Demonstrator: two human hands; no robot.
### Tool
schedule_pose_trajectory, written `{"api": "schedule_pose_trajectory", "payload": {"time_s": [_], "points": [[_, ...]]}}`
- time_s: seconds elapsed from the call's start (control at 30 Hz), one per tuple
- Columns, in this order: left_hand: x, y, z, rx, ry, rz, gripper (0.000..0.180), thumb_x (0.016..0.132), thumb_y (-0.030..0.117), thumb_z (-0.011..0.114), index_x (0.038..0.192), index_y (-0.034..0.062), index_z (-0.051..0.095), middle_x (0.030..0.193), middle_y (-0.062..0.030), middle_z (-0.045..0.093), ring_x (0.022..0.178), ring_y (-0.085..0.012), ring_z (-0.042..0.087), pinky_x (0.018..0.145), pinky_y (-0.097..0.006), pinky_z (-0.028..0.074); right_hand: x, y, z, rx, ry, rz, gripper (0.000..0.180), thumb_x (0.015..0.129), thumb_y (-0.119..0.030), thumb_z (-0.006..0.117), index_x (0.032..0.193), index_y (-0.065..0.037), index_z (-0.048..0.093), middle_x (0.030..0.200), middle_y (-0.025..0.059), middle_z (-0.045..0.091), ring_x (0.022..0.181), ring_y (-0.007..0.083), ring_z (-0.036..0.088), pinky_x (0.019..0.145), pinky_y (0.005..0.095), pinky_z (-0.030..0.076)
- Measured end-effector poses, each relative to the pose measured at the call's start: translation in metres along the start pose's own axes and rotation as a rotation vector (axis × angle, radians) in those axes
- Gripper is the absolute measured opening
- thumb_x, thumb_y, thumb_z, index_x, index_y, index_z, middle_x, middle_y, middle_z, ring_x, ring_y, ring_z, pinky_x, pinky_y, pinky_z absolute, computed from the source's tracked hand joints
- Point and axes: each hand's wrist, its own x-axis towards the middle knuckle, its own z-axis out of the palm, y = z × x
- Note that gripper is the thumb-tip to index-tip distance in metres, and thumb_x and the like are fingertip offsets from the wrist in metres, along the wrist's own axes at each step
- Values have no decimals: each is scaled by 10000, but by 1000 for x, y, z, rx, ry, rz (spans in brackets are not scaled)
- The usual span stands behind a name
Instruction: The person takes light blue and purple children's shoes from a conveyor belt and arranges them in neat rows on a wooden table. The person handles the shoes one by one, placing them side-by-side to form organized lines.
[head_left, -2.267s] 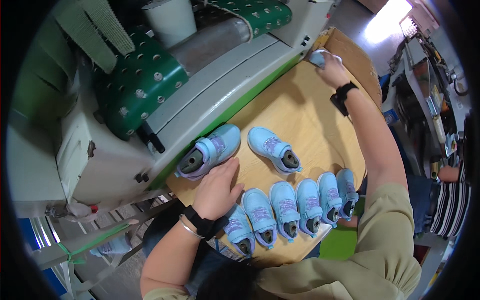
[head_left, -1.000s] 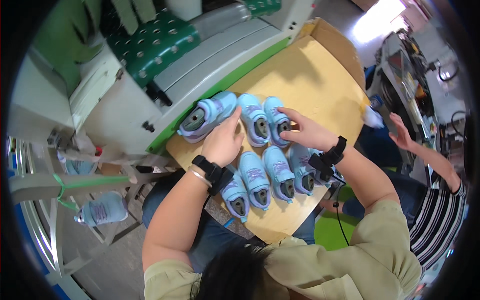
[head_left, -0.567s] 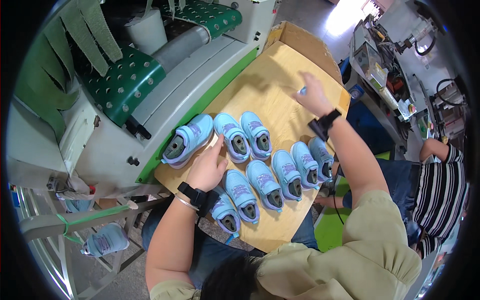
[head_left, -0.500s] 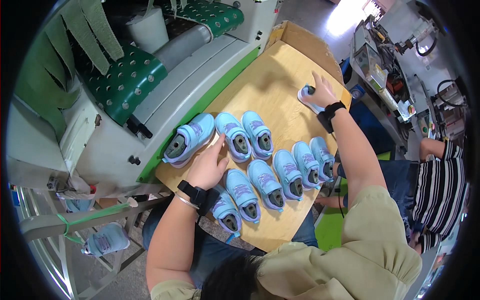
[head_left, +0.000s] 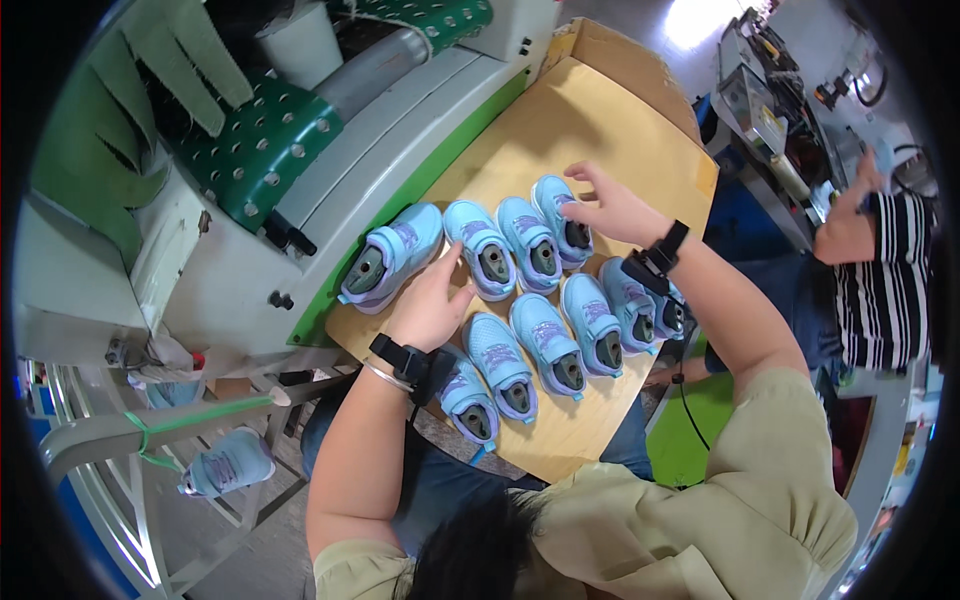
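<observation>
Light blue sneakers with purple laces and dark inserts in their openings stand in two rows on a wooden board. My left hand [head_left: 428, 302] is open between the leftmost sneaker [head_left: 395, 255] and the one beside it [head_left: 478, 250], its index finger at that second shoe's side. At the right end of the back row, my right hand [head_left: 615, 208] is open with its thumb and fingers apart, right beside the end sneaker [head_left: 562, 220]; whether the thumb touches it I cannot tell. Several sneakers form the front row [head_left: 548, 345], its right end partly behind my right wrist.
A machine with a perforated green belt [head_left: 260, 150] and hanging green strips borders the wooden board [head_left: 620, 110] on the left. Cardboard [head_left: 635, 75] edges its far side. Another sneaker [head_left: 228, 465] rests on a metal rack at lower left. A person in a striped top [head_left: 885, 290] is at right.
My right hand has come back left from the board's far right with a sneaker, which now stands at the back row's end, let go. My left hand has hardly moved.
</observation>
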Motion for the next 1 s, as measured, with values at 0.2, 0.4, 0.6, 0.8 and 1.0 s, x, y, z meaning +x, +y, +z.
{"api": "schedule_pose_trajectory", "payload": {"time_s": [0.2,0.4,0.6,0.8,1.0], "points": [[9,-5,3,-31,-75,18,677,938,219,658,1523,-7,405,1445,-284,536,1370,-393,506,1135,-414,398,-23,36,-7,-147,-166,-201,683,939,-283,704,1511,-44,417,1474,246,512,1348,387,517,1150,440,402],[13,-30,11,-455,-188,-115,629,978,6,575,1561,-21,340,1545,-166,462,1432,-253,435,1179,-365,332,-156,53,17,-381,396,-262,671,874,-357,734,1446,-80,521,1531,292,411,1421,485,386,1164,550,347],[28,-45,-1,-444,-142,-154,609,1045,112,552,1573,-40,290,1579,-218,401,1447,-277,417,1183,-375,327,-244,104,122,-194,632,-97,970,827,-385,791,1615,-169,268,1675,214,183,1517,556,75,1216,630,197],[-19,43,14,-175,-72,39,562,1048,116,537,1573,33,354,1593,-166,400,1453,-267,398,1178,-371,326,-246,117,132,-100,583,-140,1088,764,-429,847,1629,-186,235,1686,119,221,1535,525,-30,1239,630,146],[-129,131,109,858,-65,346,749,967,267,650,1610,112,298,1657,-184,285,1491,-378,340,1221,-577,193,-236,109,141,-144,631,-125,1115,737,-431,863,1628,-193,237,1679,119,244,1547,500,-25,1204,651,204]]}}
